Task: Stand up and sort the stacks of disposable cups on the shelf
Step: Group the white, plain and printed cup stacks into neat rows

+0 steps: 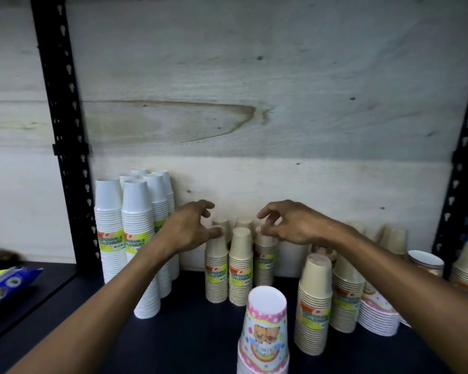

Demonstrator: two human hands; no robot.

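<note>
Several tall white cup stacks (pixel 139 238) stand upright at the shelf's left. A group of short beige cup stacks (pixel 239 268) stands in the middle against the back wall. My left hand (pixel 192 228) hovers open at the group's left top, thumb touching one stack. My right hand (pixel 289 225) hovers open over the group's right side, fingers curled, holding nothing. A pink printed cup stack (pixel 265 330) stands in front. More beige stacks (pixel 314 300) and a pink-rimmed stack (pixel 376 317) stand to the right.
The dark shelf board (pixel 189 333) is bounded by black slotted uprights at left (pixel 62 130) and right (pixel 465 171), with a pale wooden back panel. Blue and yellow packets (pixel 6 282) lie on the neighbouring shelf at far left. More cups crowd the far right edge.
</note>
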